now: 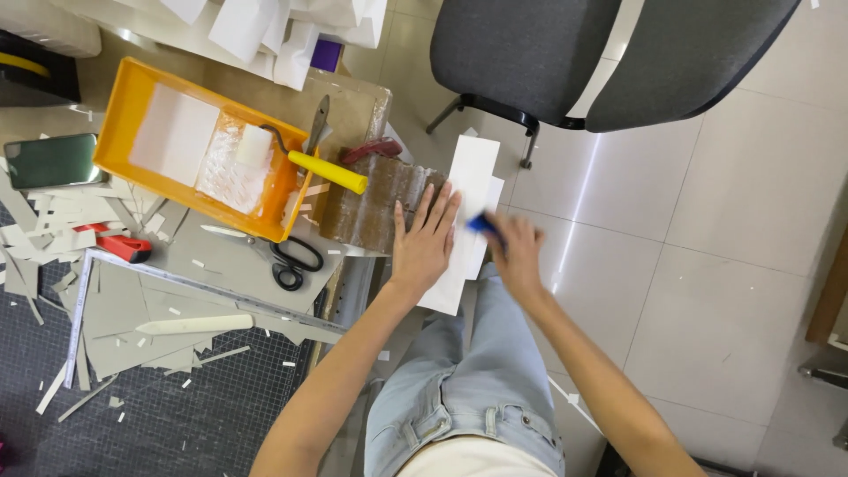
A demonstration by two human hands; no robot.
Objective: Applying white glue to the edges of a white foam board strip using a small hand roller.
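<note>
Long white paper strip [466, 221] under flat left hand [422, 243]; right hand [515, 256] grip around blue tool [482, 224].

Craft workshop; cutting mat [177, 424], steel ruler [203, 291], scissors [274, 256], paper offcuts [53, 221], orange roller tray [124, 97]; tiled floor [724, 221].

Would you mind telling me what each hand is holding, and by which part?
The right hand grips a small blue tool; which part cannot be told. The left hand holds nothing, pressing flat on the white strip.
</note>
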